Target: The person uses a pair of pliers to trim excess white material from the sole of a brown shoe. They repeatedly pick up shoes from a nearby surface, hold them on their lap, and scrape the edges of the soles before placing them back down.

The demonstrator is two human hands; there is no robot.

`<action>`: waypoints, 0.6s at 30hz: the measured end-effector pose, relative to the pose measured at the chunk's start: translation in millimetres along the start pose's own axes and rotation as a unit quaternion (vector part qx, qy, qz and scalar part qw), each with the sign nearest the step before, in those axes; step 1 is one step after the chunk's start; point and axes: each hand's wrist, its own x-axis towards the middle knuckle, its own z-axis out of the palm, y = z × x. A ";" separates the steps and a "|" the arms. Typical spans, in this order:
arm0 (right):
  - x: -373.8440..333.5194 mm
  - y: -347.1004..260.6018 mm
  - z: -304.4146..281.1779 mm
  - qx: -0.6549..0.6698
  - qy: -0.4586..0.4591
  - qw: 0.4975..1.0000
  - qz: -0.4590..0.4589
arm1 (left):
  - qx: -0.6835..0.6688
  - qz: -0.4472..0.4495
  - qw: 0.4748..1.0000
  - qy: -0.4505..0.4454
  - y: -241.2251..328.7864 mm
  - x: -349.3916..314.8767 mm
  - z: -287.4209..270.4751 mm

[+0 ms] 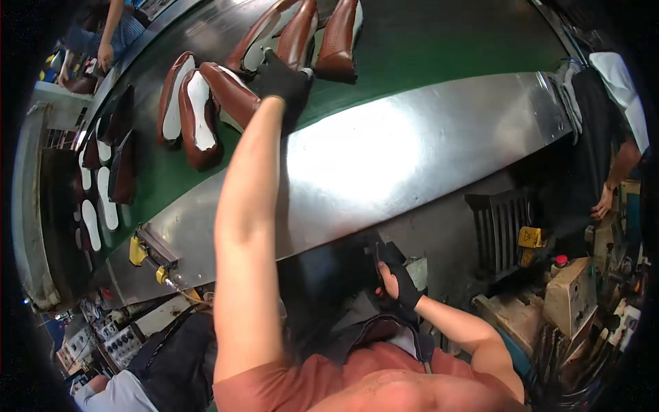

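Observation:
My left hand [283, 82], in a black glove with bare fingertips, reaches far out over a green conveyor belt. Its thumb and a finger sit on either side of the near end of a brown leather shoe upper [296, 38], closed about it; the other fingers are hidden. Just left of the hand lies another brown upper [232, 88]. Two more uppers, showing white soles [200, 110], rest farther left. To the right is a brown upper [338, 51]. Low near my body, my right hand [399, 284], also gloved, is closed around something dark that I cannot make out.
A shiny metal ledge [425, 147] runs between me and the green belt [439, 51]. White insoles [106, 199] and dark uppers [123, 168] lie at the left. A control box [570, 292] with a red button stands right. Other people's hands [105, 56] show at the edges.

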 end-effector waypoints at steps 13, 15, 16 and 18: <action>-55.1 4.6 -8.8 -0.018 0.001 1.000 -0.008 | -0.730 -0.111 0.664 0.117 -214.0 -408.0 -90.9; -72.3 10.0 -6.5 -0.026 -0.013 1.000 -0.007 | -0.617 -0.070 0.769 0.154 -225.6 -456.6 -84.6; -78.7 15.2 -5.4 -0.021 -0.021 0.999 -0.017 | -0.542 -0.016 0.820 0.183 -228.1 -476.0 -77.9; -100.5 2.0 2.1 -0.004 -0.040 0.998 -0.039 | -0.679 -0.080 0.715 0.146 -216.6 -487.3 -60.8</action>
